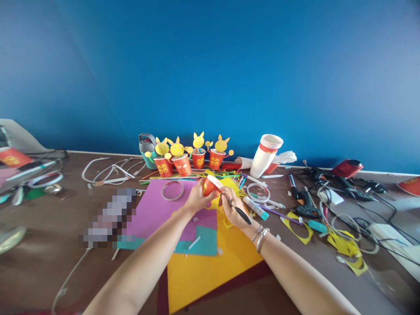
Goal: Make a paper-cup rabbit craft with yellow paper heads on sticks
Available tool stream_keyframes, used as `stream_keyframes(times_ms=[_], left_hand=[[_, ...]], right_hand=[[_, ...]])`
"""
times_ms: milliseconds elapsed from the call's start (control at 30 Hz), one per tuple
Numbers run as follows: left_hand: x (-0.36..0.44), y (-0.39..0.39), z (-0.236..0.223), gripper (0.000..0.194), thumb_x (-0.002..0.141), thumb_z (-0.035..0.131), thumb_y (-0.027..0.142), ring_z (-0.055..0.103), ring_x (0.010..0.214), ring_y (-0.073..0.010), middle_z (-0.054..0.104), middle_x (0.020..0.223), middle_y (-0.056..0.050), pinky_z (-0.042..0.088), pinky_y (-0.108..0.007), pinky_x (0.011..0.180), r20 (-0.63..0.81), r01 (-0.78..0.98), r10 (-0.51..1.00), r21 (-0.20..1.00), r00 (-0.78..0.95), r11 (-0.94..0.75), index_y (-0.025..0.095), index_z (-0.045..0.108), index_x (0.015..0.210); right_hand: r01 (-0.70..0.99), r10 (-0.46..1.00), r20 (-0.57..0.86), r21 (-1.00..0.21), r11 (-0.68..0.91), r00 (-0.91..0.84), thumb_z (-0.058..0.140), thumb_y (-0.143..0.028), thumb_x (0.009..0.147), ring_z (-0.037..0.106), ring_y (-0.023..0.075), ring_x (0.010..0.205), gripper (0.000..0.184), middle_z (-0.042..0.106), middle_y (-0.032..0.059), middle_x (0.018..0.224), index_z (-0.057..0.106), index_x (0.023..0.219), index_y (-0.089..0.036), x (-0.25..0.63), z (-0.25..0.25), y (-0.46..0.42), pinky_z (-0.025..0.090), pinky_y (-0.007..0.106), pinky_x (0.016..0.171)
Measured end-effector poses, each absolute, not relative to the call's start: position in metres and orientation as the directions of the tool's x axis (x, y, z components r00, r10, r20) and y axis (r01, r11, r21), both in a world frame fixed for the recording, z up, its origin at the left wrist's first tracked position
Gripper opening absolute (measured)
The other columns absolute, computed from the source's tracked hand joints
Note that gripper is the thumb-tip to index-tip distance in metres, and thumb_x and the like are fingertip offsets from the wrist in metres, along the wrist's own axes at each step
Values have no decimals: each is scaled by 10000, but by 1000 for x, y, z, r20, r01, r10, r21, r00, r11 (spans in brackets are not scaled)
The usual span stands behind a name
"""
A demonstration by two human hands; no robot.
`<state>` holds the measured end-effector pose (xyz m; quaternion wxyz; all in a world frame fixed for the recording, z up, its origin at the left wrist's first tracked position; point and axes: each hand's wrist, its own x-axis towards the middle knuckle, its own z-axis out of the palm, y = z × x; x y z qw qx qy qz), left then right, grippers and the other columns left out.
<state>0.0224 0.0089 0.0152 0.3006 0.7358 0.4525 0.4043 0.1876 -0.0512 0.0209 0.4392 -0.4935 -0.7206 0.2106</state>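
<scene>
A red paper cup (210, 185) with gold print is tilted in my left hand (195, 197), whose fingers wrap around its side. My right hand (232, 209) closes around a slim tool (243, 215) with a black handle and a thin dark shaft; its exact kind I cannot make out. The shaft reaches to the cup's side near the rim, and whether its tip pierces the cup is hidden. Both hands are over the purple sheet (147, 210) and the yellow sheet (197, 280), close to yellow paper scraps.
Several red cups with yellow animal figures (177, 150) stand along the wall beside a lidded bottle (147, 148). Stacked paper cups (266, 155) lean at the back. Glue guns (306, 205), cables, tape rolls (258, 192) and paper cut-outs (348, 247) crowd the right. A phone-like blurred object (110, 214) lies left.
</scene>
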Motion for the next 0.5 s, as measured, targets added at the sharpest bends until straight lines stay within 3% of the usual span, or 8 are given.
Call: stream_keyframes(times_ms=[233, 400, 500], left_hand=[[23, 9, 14, 389, 756, 635, 359, 620, 732, -175, 670, 879, -26, 477, -282, 668, 330, 437, 903, 793, 276, -423, 178, 527, 1084], [23, 10, 10, 347, 770, 621, 338, 627, 728, -182, 662, 875, -29, 485, -297, 667, 335, 438, 897, 787, 288, -435, 181, 522, 1063], [24, 9, 9, 456, 778, 625, 361, 648, 837, -216, 662, 971, -62, 508, -343, 748, 352, 472, 895, 761, 275, -445, 183, 486, 1174]], right_hand=[[636, 860, 491, -621, 458, -141, 341, -222, 950, 655, 217, 768, 248, 648, 100, 904, 566, 1052, -203, 187, 16, -50, 557, 364, 743], [630, 870, 475, -638, 443, -131, 339, -230, 953, 657, 219, 790, 254, 649, 94, 913, 575, 1045, -218, 187, 13, -49, 552, 366, 743], [618, 875, 470, -655, 434, -116, 377, -255, 940, 658, 221, 812, 239, 661, 79, 917, 579, 1066, -223, 188, 16, -49, 549, 368, 767]])
